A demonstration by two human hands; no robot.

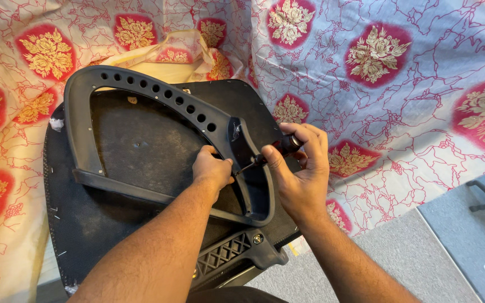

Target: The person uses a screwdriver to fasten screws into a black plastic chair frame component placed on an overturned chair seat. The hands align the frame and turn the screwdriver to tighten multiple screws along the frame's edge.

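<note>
While both hands work low in the view, the right hand (301, 168) is closed around a dark-handled screwdriver (270, 152), its long axis slanting down-left, tip toward the left hand (211, 168), whose fingers pinch at the tip. Beyond them lies the black plastic armrest frame (141, 90) on a black seat base (113, 213), against floral cloth (394, 67).

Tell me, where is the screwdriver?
In the head view, the screwdriver sits right of centre, gripped by the right hand, its tip at the black plastic frame beside the left hand.
</note>
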